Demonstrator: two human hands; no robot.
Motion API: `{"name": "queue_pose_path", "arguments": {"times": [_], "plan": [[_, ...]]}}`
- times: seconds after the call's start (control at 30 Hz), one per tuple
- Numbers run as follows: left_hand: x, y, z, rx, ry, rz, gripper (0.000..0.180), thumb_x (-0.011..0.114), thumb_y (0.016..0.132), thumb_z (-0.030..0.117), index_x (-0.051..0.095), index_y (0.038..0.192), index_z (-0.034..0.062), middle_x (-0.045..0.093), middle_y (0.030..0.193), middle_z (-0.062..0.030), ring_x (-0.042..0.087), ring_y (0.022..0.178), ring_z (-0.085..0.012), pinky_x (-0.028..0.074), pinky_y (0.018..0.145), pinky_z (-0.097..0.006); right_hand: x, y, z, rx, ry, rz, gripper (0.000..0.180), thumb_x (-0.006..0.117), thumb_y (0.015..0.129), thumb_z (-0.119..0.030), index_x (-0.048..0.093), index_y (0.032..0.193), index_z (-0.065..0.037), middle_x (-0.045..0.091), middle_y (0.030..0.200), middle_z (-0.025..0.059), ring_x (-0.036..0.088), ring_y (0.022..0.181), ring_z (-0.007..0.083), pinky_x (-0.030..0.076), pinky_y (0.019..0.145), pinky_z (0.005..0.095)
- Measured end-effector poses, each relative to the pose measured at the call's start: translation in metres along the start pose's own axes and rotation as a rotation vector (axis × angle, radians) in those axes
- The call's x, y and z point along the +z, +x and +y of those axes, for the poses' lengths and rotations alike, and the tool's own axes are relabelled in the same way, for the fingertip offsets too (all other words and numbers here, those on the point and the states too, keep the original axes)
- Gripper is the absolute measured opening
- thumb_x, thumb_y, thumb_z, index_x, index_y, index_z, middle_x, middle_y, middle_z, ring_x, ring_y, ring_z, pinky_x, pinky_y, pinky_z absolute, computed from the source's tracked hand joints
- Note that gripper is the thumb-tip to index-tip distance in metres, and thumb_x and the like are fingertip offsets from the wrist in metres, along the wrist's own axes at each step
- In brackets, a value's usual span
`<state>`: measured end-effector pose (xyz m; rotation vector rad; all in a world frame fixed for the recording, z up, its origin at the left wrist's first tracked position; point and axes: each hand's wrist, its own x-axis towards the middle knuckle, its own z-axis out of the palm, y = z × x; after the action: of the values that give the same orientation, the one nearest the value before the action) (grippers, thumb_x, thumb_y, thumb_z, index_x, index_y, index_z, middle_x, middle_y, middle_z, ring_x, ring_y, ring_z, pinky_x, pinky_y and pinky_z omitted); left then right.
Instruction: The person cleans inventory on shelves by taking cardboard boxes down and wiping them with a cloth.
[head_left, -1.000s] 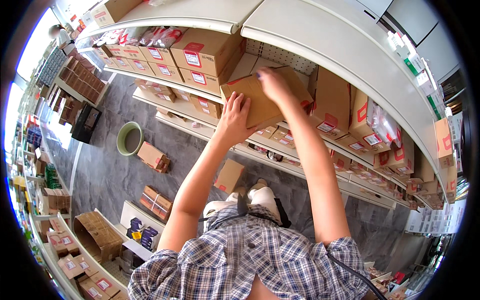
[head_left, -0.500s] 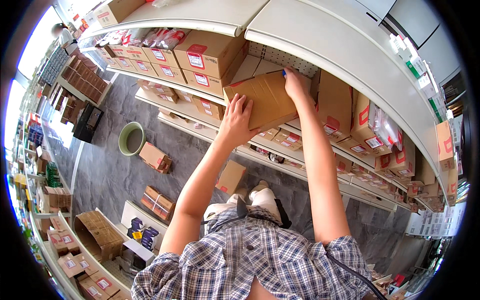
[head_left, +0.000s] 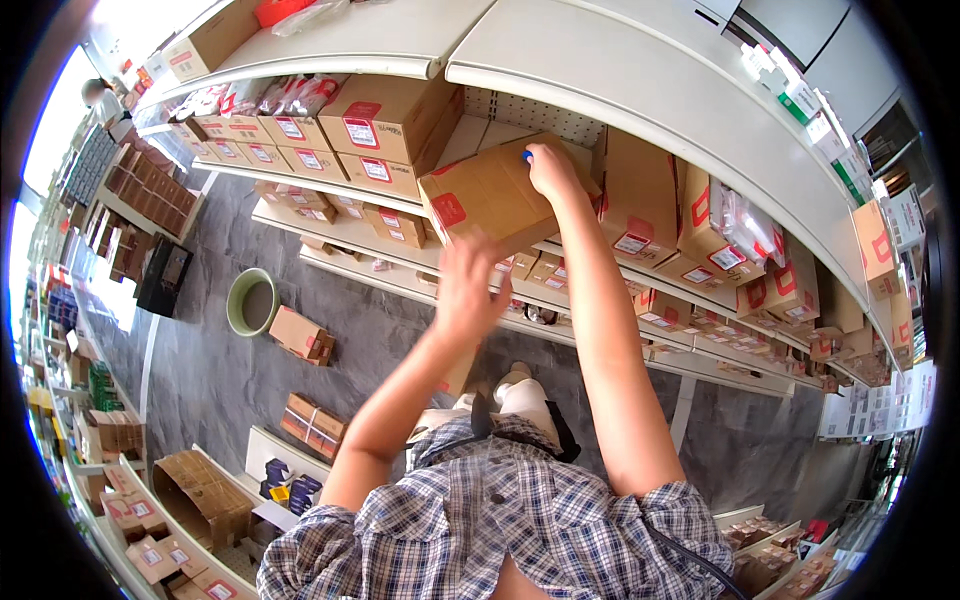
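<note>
A brown cardboard box (head_left: 500,200) with a red printed patch sits tilted on the shelf, its near corner jutting over the edge. My right hand (head_left: 550,172) is closed on its upper side around a small blue object (head_left: 528,156), mostly hidden by the fingers, its kind unclear. Just off the box's near edge, my left hand (head_left: 468,285) is blurred by motion, thumb and fingers apart, with nothing seen in it.
Labelled cartons (head_left: 390,120) stand left of the box, and larger ones (head_left: 640,205) stand right. An upper shelf (head_left: 640,80) overhangs them. On the floor are a green bin (head_left: 252,302), a carton beside it (head_left: 300,335) and a strapped carton (head_left: 312,425).
My left hand has come off the box face and moved down toward me. My right hand has moved from the box's far right corner leftward along its upper side.
</note>
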<state>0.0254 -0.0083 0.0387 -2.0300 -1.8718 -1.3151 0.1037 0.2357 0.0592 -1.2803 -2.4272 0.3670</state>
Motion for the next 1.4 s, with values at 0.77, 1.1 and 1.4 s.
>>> {"name": "queue_pose_path", "arguments": {"times": [0.77, 1.1, 1.4], "plan": [[0.048, -0.117, 0.122, -1.188, -2.634, -1.155, 0.050, 0.044, 0.081, -0.007, 0.041, 0.130, -0.0048, 0.049, 0.132, -0.0158, 0.050, 0.121, -0.0245, 0.041, 0.102, -0.038, -0.049, -0.034, -0.058, -0.083, 0.011, -0.078, 0.028, 0.047, 0.089, -0.006, 0.058, 0.114, 0.000, 0.057, 0.122, 0.0171, 0.056, 0.110, 0.0293, 0.045, 0.092, 0.0362], [0.058, -0.137, 0.139, -1.178, -2.479, -1.364, 0.043, 0.053, 0.087, 0.004, 0.045, 0.129, 0.0002, 0.050, 0.131, -0.0122, 0.049, 0.121, -0.0229, 0.040, 0.102, -0.041, -0.090, -0.144, -0.197, -0.771, 0.023, -0.043, 0.014, 0.057, 0.073, -0.008, 0.062, 0.082, 0.002, 0.061, 0.093, 0.0147, 0.055, 0.100, 0.0268, 0.046, 0.086, 0.0339], [0.051, -0.103, 0.129, -1.087, -2.575, -1.130, 0.036, 0.052, 0.092, 0.019, 0.051, 0.123, 0.0013, 0.056, 0.124, -0.0110, 0.055, 0.112, -0.0227, 0.043, 0.098, -0.039, -0.029, -0.204, -0.264, -1.013, -0.264, -0.019, 0.043, 0.051, 0.082, -0.016, 0.057, 0.115, 0.011, 0.053, 0.125, 0.0259, 0.046, 0.122, 0.0392, 0.037, 0.104, 0.0434]]}}
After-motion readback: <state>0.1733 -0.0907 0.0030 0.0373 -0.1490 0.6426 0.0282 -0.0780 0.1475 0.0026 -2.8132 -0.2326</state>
